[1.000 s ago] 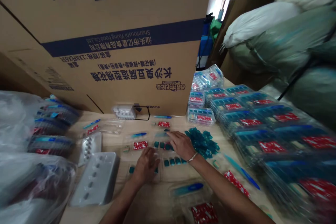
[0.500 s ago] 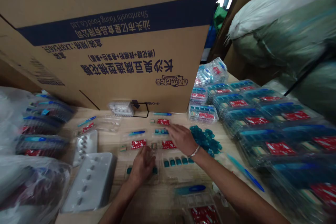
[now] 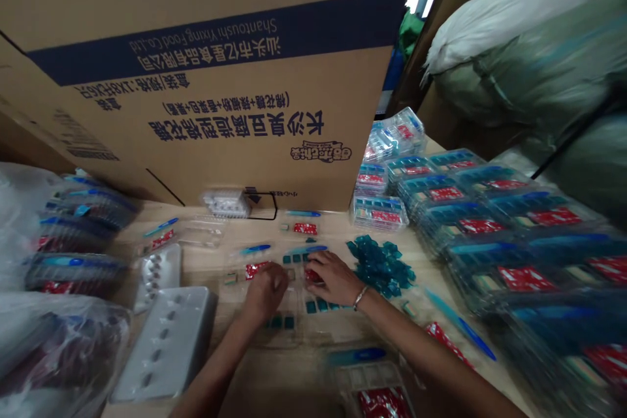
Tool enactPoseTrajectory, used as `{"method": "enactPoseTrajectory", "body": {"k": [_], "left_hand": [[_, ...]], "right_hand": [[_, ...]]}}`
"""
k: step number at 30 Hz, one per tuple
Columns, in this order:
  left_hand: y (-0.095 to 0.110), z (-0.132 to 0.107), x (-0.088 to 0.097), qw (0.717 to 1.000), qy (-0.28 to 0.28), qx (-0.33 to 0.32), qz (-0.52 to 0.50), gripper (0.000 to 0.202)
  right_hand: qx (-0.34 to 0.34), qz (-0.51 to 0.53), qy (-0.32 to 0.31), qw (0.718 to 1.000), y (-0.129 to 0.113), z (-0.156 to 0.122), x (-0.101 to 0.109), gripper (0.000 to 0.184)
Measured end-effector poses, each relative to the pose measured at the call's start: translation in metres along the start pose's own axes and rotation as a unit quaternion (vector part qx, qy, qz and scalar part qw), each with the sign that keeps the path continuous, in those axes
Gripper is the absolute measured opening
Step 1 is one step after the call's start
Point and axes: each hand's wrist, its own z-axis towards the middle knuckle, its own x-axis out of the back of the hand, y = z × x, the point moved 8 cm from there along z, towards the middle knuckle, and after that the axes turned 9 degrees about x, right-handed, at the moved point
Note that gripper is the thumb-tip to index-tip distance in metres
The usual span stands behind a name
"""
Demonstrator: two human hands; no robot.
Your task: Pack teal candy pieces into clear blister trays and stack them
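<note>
My left hand (image 3: 266,289) is closed, fingers curled together over clear plastic trays; whatever sits in its fingertips is hidden. Beside it lies a red packet with white marks (image 3: 255,270). My right hand (image 3: 337,279), a bracelet at its wrist, curls thumb and fingers around another red packet (image 3: 311,273), which they partly cover. Just above that packet are small teal squares (image 3: 294,259) in a tray and a blue pen-like stick (image 3: 308,249). More teal squares (image 3: 313,306) fill a row below my right hand. Teal squares (image 3: 280,322) also show below my left hand.
Loose teal pieces (image 3: 381,264) lie heaped right of my hands. Stacked filled clear boxes (image 3: 480,225) line the right side. A large cardboard carton (image 3: 220,163) stands behind. White moulded trays (image 3: 161,346) and bagged goods (image 3: 53,346) occupy the left.
My right hand has moved down and slightly right, from the teal squares toward the red packet. My left hand has shifted slightly up. A red packet now shows beside my right forearm.
</note>
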Motion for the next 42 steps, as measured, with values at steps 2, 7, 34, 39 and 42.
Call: {"method": "enactPoseTrajectory", "body": {"k": [2,7,34,39,42], "left_hand": [[-0.002,0.005,0.014,0.999,0.011,0.037,0.032,0.015],[0.006,-0.029,0.006,0.985,-0.124,-0.007,0.124,0.012],[0.072,-0.109,-0.048,0.948,-0.082,-0.195,0.239,0.018],[0.116,-0.118,-0.070,0.945,-0.074,-0.261,0.180,0.014],[0.132,-0.104,-0.065,0.946,-0.086,-0.289,0.119,0.018]], "right_hand": [[-0.019,0.005,0.016,1.000,-0.004,-0.009,0.012,0.014],[-0.119,-0.006,-0.002,0.993,-0.009,-0.054,0.025,0.015],[-0.483,0.506,0.297,0.649,0.001,-0.170,-0.013,0.046],[-0.422,0.664,0.363,0.498,-0.028,-0.147,-0.044,0.057],[-0.409,0.678,0.384,0.474,-0.025,-0.141,-0.053,0.049]]}}
